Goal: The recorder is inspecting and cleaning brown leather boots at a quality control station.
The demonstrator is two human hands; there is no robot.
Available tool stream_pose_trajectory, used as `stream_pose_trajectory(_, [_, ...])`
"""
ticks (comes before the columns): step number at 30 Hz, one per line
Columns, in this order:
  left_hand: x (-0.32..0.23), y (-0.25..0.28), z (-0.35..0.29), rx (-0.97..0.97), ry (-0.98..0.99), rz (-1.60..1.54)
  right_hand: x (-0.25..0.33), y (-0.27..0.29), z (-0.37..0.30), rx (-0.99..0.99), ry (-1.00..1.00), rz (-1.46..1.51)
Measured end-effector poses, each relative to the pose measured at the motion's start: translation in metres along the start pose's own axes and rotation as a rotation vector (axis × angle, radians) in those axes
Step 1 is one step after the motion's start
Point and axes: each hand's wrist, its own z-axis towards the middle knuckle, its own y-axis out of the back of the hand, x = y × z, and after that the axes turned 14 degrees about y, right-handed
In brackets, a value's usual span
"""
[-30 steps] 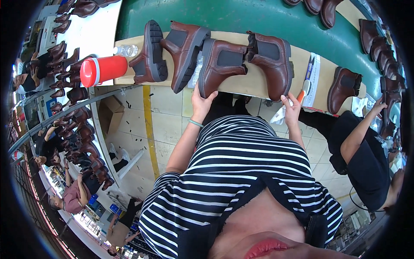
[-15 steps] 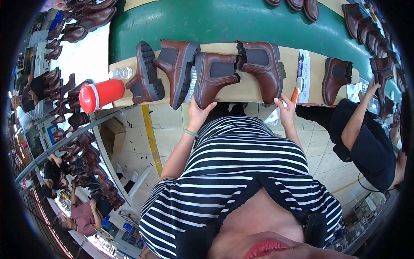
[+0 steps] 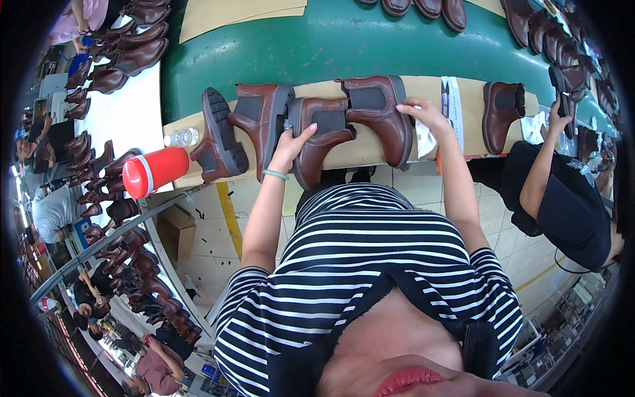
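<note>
Two brown boots [image 3: 387, 129] lie on cardboard [image 3: 426, 86], soles outward, perhaps for easy reach. The left hand [image 3: 287, 150] sets its thumb on one, its clasp hidden; the right hand [image 3: 428, 118] touches the other's sole, its hold on a white cloth [image 3: 425, 143] unclear.

This is looking like a shoe factory wkshp: brown footwear [image 3: 390, 131] is lining a green worktable [image 3: 264, 56] & a white table [image 3: 135, 109] at L. A co-worker [image 3: 572, 208] at R is handling some too, w/ blurry equip. [image 3: 562, 337] standing lower R.
</note>
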Motion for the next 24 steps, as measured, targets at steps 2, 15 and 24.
stream_pose_trajectory(2, [-0.017,0.002,0.004,0.137,0.173,0.015,0.003,0.001,0.024,0.017,-0.107,0.003])
stream_pose_trajectory(15, [-0.046,0.011,-0.014,0.545,-0.372,-0.322,0.028,0.024,-0.011,0.103,0.326,0.752])
stream_pose_trajectory(24, [-0.157,0.001,-0.026,0.945,-0.875,0.014,0.127,0.045,0.007,0.547,0.681,0.638])
